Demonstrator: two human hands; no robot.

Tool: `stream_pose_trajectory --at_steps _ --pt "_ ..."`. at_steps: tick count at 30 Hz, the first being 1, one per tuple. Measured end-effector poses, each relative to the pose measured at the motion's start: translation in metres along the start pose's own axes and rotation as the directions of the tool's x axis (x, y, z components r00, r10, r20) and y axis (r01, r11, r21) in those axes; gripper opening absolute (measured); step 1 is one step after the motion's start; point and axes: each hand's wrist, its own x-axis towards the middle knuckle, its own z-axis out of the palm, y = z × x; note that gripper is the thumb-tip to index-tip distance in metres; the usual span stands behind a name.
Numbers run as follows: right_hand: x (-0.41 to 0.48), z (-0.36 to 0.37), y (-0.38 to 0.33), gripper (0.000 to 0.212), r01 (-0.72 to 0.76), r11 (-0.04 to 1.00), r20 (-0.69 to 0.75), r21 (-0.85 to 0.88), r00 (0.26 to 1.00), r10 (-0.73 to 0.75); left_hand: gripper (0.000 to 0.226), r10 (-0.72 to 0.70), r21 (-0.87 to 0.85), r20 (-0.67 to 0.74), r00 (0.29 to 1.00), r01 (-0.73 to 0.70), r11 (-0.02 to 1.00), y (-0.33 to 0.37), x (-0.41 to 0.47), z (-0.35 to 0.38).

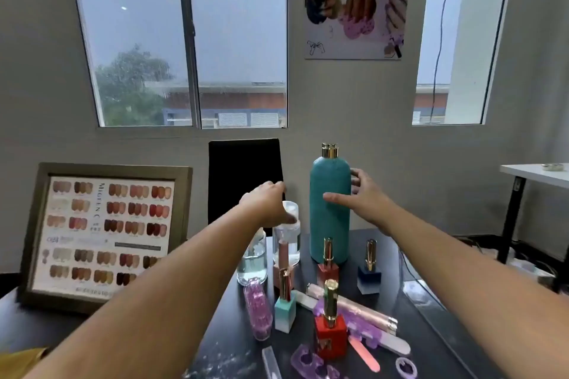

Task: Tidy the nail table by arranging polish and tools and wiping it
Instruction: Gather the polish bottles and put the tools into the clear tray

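A tall teal bottle (330,209) with a gold cap stands at the back of the dark table (431,335). My right hand (368,197) is spread around its right side, thumb in front and fingers behind. My left hand (266,203) lies against the cap of a clear bottle (287,243); its fingers are hidden. A second clear bottle (252,258) stands just left of it. Several polish bottles stand in front, among them a red one (330,331), a mint one (285,312) and a navy one (369,275).
A pink glitter tube (258,311), nail files (366,355) and purple toe separators (311,363) lie near the front. White dust (221,358) speckles the surface. A framed colour chart (104,234) stands left, a black chair (244,175) behind, and a white side table (535,174) right.
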Motion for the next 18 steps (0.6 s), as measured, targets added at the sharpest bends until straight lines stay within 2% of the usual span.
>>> stream_pose_trajectory --at_steps 3,6,12,18 --pt "0.012 0.006 0.004 0.089 0.010 1.000 0.020 -0.017 1.000 -0.010 0.065 0.029 0.068 0.089 0.996 -0.035 0.997 -0.002 0.014 0.006" --pt "0.023 0.010 0.008 0.087 0.022 1.000 0.028 0.013 0.999 -0.022 0.058 0.037 0.090 0.116 0.993 -0.047 0.995 -0.003 0.024 0.005" --pt "0.030 0.006 0.015 0.083 0.052 0.988 -0.162 -0.146 0.984 -0.076 0.057 0.079 0.061 0.094 0.992 -0.085 0.995 0.001 0.038 0.008" --pt "0.030 -0.061 0.029 0.079 0.002 0.988 -0.330 -0.153 0.943 -0.053 0.055 0.148 -0.032 -0.015 0.989 -0.149 0.988 0.048 0.065 0.026"
